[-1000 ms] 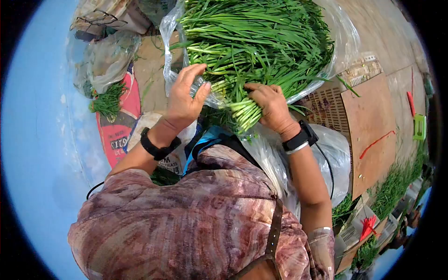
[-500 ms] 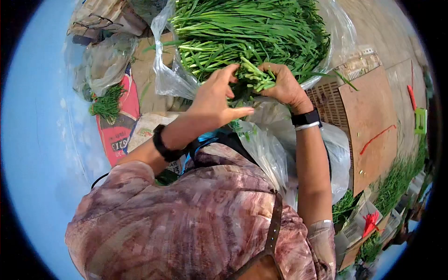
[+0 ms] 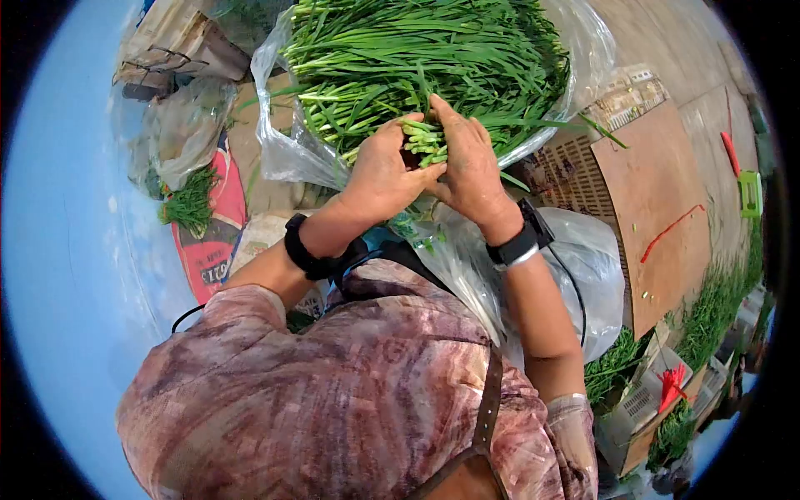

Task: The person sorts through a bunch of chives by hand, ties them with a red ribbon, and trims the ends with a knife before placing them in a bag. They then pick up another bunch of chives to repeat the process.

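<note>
A small bunch of green stalks [image 3: 427,143] stands with its cut ends up between my two hands. My left hand [image 3: 383,167] curves round the bunch from the left, fingers closed against it. From the right, my right hand [image 3: 471,167] wraps the same bunch, its thumb and fingers pressed to the stalks. The thumbs nearly meet below the cut ends. Just beyond my hands, a large heap of long green leafy stalks [image 3: 417,50] fills a clear plastic bag [image 3: 279,154]. The lower part of the bunch is hidden by my hands.
At right lies a brown cardboard sheet [image 3: 654,208] with a red strip [image 3: 671,233] on it. Beyond are a green-handled tool [image 3: 750,194] and red ties [image 3: 672,387]. A smaller bundle of greens [image 3: 190,200] lies at left on a pink sack [image 3: 227,187].
My left hand, open before, has closed onto the bunch. My right hand has shifted left and turned round the stalks, whose cut ends now point up. The view has moved slightly.
</note>
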`<control>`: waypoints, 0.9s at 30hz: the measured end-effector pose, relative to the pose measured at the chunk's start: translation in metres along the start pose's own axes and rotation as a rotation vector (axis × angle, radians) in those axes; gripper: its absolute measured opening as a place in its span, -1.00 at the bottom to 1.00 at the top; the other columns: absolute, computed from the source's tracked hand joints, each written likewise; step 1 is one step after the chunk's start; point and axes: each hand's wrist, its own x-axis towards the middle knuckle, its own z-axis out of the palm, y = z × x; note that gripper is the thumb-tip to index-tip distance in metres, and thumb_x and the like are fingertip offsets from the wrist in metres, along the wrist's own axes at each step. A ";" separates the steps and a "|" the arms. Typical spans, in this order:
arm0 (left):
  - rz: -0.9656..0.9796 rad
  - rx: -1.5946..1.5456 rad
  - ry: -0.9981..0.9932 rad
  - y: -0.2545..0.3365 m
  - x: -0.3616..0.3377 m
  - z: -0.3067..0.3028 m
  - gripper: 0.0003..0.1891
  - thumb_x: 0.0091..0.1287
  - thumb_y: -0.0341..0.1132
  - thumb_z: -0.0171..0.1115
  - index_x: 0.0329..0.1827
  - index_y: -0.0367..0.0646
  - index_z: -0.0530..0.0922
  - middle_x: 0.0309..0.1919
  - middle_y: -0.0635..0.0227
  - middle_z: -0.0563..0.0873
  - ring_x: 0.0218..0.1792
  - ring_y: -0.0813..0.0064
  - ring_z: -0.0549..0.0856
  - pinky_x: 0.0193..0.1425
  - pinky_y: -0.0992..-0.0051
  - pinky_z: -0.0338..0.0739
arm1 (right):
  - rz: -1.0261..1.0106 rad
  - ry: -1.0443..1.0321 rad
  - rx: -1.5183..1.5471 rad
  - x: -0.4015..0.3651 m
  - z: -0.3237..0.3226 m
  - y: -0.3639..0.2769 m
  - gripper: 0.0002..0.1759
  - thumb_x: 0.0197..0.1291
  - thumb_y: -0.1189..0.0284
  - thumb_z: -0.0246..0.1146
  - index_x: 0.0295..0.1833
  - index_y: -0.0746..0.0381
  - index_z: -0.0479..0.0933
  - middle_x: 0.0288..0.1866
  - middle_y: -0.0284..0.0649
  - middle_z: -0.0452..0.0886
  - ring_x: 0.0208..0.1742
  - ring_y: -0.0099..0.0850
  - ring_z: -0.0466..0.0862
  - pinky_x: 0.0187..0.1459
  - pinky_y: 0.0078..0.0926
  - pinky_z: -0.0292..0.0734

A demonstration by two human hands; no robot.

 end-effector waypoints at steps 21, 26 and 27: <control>0.435 0.734 -0.456 -0.037 -0.036 -0.030 -0.36 0.09 -0.10 0.32 0.23 -0.16 0.38 0.33 0.14 0.29 0.37 0.07 0.20 0.36 0.14 0.17 | 0.563 0.930 1.160 -0.030 -0.093 0.058 -0.55 0.10 0.45 0.22 0.13 0.36 0.44 0.02 -0.13 0.58 -0.02 -0.29 0.58 0.05 -0.31 0.48; 0.391 0.755 -0.569 -0.020 -0.032 -0.037 -0.33 0.08 -0.10 0.33 0.24 -0.17 0.36 0.32 0.07 0.29 0.37 0.02 0.21 0.36 0.14 0.17 | 0.465 0.973 1.212 -0.049 -0.127 0.073 -0.53 0.13 0.33 0.18 0.10 0.40 0.42 0.06 0.01 0.54 0.04 -0.16 0.55 0.15 -0.17 0.42; 0.379 0.742 -0.590 -0.010 -0.029 -0.038 -0.34 0.08 -0.10 0.33 0.24 -0.17 0.36 0.32 0.07 0.30 0.36 0.03 0.21 0.36 0.14 0.17 | 0.470 0.992 1.209 -0.056 -0.135 0.072 -0.53 0.12 0.32 0.17 0.09 0.40 0.43 0.07 0.03 0.54 0.06 -0.15 0.54 0.17 -0.16 0.41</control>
